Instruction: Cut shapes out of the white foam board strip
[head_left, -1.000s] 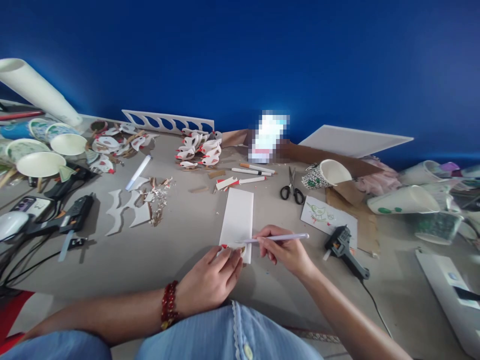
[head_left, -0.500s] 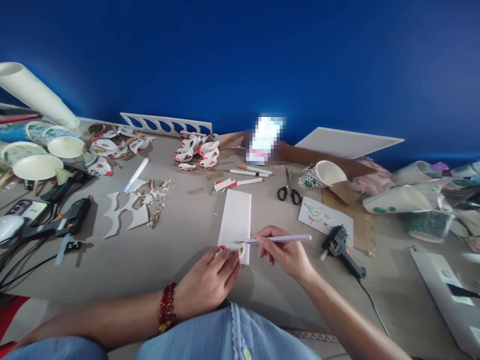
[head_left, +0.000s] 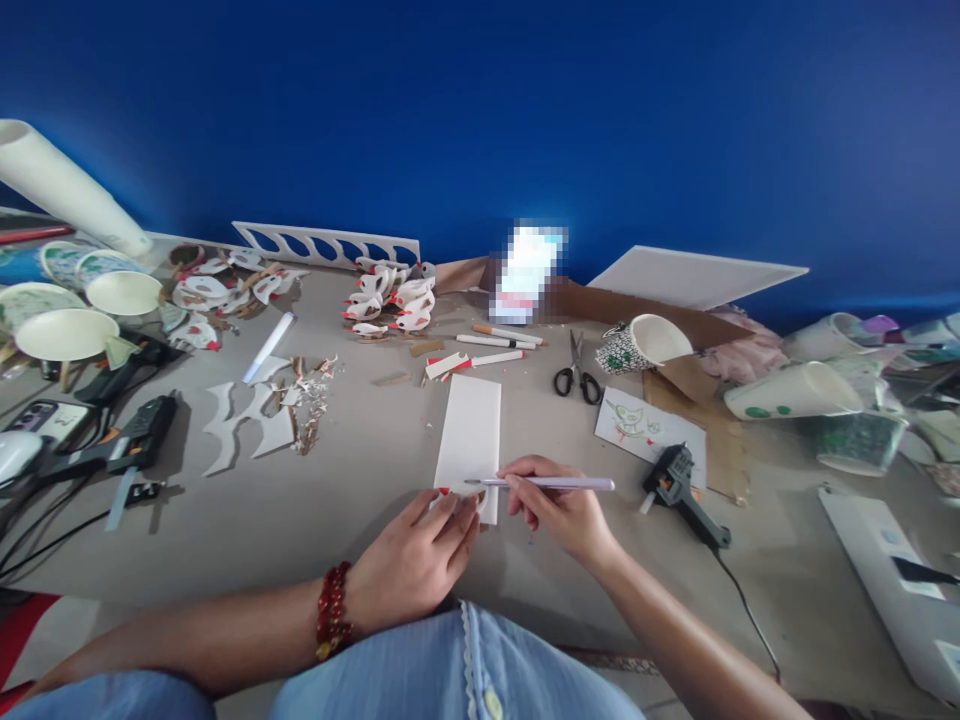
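Note:
A white rectangular foam board [head_left: 472, 430] lies lengthwise in front of me. On its near end, the fingertips of my left hand [head_left: 420, 555] press down a small bird cutout [head_left: 444, 491]. Only its red tip and a bit of its edge show, the rest being under my fingers. My right hand [head_left: 559, 505] pinches a slim pale lilac pen [head_left: 555, 483], held almost level. The pen's dark tip points left and sits over the board, just beyond my left fingertips; whether it touches is too small to tell.
Finished bird cutouts [head_left: 394, 295] pile up at the back. Scissors [head_left: 577, 370], markers [head_left: 495, 340] and a drawing [head_left: 634, 425] lie around the board. Glue guns [head_left: 686, 490] with cords flank both sides. Foam scraps [head_left: 251, 430] lie left, paper cups [head_left: 660, 342] right.
The pen and my right hand have shifted slightly left. My left hand keeps its place on the cutout; the whole view has tilted a little.

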